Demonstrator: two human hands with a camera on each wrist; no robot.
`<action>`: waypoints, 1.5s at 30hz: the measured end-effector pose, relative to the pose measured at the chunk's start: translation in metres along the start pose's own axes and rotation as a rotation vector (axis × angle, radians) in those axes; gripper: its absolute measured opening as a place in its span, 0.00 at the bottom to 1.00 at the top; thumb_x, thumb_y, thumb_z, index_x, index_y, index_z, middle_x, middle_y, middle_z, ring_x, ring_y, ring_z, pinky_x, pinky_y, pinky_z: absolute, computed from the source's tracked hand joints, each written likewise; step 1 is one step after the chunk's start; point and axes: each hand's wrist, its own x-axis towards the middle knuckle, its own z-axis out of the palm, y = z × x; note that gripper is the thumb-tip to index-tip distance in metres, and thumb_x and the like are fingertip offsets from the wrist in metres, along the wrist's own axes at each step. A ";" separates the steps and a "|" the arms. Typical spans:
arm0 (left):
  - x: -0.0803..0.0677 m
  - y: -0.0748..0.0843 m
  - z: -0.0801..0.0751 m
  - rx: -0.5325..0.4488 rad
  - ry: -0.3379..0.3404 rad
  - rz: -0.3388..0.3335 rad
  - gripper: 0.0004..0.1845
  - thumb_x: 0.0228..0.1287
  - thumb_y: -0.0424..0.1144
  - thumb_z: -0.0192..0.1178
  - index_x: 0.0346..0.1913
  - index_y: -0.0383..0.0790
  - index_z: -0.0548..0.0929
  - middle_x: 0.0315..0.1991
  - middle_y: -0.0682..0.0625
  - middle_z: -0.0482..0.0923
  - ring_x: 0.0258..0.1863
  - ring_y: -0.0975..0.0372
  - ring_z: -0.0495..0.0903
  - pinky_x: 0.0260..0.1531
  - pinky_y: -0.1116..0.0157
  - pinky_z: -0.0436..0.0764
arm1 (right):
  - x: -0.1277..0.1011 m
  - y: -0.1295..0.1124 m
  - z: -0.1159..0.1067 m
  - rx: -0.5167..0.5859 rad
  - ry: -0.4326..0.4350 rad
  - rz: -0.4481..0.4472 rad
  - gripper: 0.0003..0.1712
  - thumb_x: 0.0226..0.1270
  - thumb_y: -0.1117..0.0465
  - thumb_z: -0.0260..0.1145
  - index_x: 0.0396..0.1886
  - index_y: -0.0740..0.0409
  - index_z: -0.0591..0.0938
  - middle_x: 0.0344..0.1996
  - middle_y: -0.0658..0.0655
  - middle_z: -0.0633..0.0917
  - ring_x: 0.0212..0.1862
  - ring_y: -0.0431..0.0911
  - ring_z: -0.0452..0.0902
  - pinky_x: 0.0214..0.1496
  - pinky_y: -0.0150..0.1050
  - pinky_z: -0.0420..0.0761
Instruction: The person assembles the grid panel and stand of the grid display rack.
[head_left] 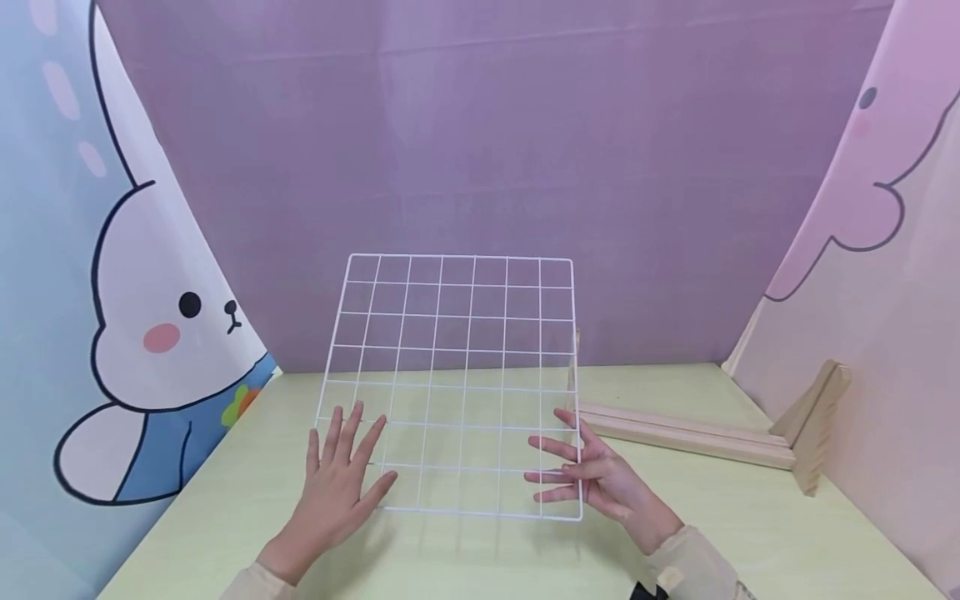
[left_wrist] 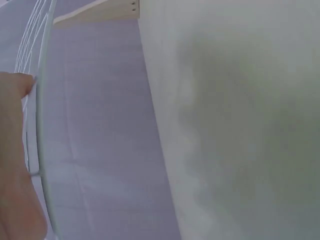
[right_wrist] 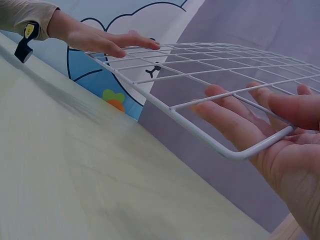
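head grid: we see the white wire grid (head_left: 457, 383) upright on the green table (head_left: 750, 517), left of the wooden rack (head_left: 697, 433).
head hands: left hand (head_left: 341, 479) flat on its front, right hand (head_left: 592, 479) spread behind its corner, steadying it.
left wrist: only a fingertip against wire.
right wrist: straight fingers (right_wrist: 235, 120) back the corner.

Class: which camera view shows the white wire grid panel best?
The head view: the whole wire grid panel shows, between both hands. The right wrist view shows only a corner on the fingers; the left wrist view only a blurred edge.
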 end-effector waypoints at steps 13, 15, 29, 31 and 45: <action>0.034 0.015 0.003 0.029 0.015 0.067 0.38 0.71 0.64 0.46 0.77 0.48 0.58 0.77 0.38 0.50 0.75 0.38 0.45 0.66 0.33 0.44 | 0.004 0.000 0.004 -0.015 -0.030 0.005 0.46 0.67 0.85 0.34 0.74 0.40 0.61 0.69 0.63 0.71 0.64 0.71 0.69 0.61 0.64 0.68; 0.038 0.016 0.004 0.035 0.028 0.084 0.38 0.71 0.66 0.43 0.76 0.48 0.59 0.76 0.38 0.50 0.75 0.38 0.46 0.65 0.32 0.45 | 0.004 0.000 0.004 -0.005 -0.037 0.001 0.46 0.67 0.85 0.34 0.74 0.41 0.61 0.69 0.64 0.70 0.64 0.71 0.69 0.61 0.65 0.68; 0.061 0.020 0.002 0.120 0.040 0.149 0.41 0.55 0.60 0.64 0.72 0.53 0.69 0.70 0.36 0.62 0.70 0.37 0.57 0.60 0.29 0.57 | 0.008 0.002 0.003 -0.022 -0.064 -0.004 0.45 0.66 0.86 0.35 0.74 0.42 0.60 0.69 0.64 0.70 0.64 0.72 0.69 0.61 0.66 0.68; 0.062 0.021 0.002 0.129 0.033 0.142 0.40 0.53 0.57 0.67 0.71 0.54 0.70 0.67 0.36 0.66 0.68 0.36 0.61 0.58 0.29 0.60 | 0.008 0.003 0.004 -0.028 -0.063 -0.003 0.45 0.66 0.86 0.35 0.74 0.42 0.60 0.68 0.64 0.71 0.63 0.71 0.69 0.61 0.65 0.69; 0.068 0.027 -0.004 0.147 0.034 0.114 0.33 0.52 0.45 0.72 0.65 0.55 0.78 0.47 0.43 0.75 0.51 0.41 0.74 0.45 0.26 0.67 | 0.008 0.008 0.002 -0.059 -0.039 0.021 0.47 0.65 0.86 0.35 0.75 0.40 0.59 0.68 0.63 0.72 0.62 0.69 0.72 0.60 0.63 0.71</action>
